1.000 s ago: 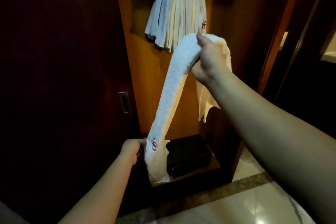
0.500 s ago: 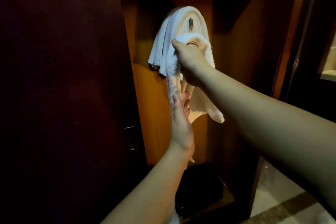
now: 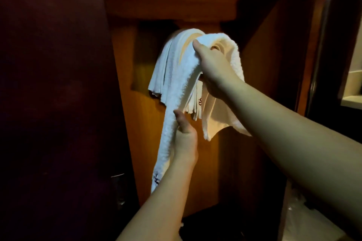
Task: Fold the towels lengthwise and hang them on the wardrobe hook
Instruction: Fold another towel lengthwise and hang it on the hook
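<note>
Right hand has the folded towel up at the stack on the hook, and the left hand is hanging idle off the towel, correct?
Not quite. In the head view the left hand holds the folded towel's hanging length; the right hand grips it at the hung towels.

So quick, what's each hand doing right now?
Left hand: grips the hanging strip of the towel.
Right hand: grips the towel's top fold, up by the hung towels.

head view | faces forward, slightly up | close to wardrobe [image 3: 166,143] interior
</note>
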The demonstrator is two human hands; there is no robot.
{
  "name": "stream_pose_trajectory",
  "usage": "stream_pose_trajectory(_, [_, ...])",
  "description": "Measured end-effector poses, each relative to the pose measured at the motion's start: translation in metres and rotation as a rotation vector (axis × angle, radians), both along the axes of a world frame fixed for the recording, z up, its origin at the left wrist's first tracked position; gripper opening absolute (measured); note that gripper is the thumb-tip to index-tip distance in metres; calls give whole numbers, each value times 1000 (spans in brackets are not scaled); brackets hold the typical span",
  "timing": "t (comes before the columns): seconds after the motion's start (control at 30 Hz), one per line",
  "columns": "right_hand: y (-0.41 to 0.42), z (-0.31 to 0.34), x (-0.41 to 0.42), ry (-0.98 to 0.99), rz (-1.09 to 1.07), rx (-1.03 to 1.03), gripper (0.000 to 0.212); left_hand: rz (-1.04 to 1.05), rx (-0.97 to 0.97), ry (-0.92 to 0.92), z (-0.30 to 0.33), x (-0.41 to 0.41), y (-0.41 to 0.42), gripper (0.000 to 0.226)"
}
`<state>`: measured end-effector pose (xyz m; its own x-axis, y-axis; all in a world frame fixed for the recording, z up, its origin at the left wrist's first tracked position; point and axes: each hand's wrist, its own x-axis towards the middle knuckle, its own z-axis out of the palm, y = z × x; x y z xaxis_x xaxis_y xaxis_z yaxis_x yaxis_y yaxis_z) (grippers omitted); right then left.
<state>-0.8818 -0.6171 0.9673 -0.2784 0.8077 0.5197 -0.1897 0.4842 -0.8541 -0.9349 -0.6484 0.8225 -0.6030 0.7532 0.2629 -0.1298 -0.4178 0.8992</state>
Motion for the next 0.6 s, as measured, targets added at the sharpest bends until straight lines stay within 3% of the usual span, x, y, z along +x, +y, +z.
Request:
stream_pose_trajectory(0.07, [21,-2,12,-46,-73,55,81,48,37,-15,11,-3,10,104])
stream_pose_trajectory(0.13, [50,-6,26,-124,-144,130,62,113,167,-66,29,-6,18,60])
stream_pose_trajectory(0.2, [81,-12,40,-202,-167,186,57,151,234,-45,46,-11,33,39])
stream_pose_trajectory(0.33, [133,-12,55,-252,-221,224,59,145,183,126,71,-25,62,41])
stream_pose_trajectory(0.47, [188,4,63,-203,-190,185,41,194,66,291,98,-44,101,43])
stream_pose_trajectory(0.6, [234,16,59,-135,-105,94,66,218,60,329,127,-57,126,32])
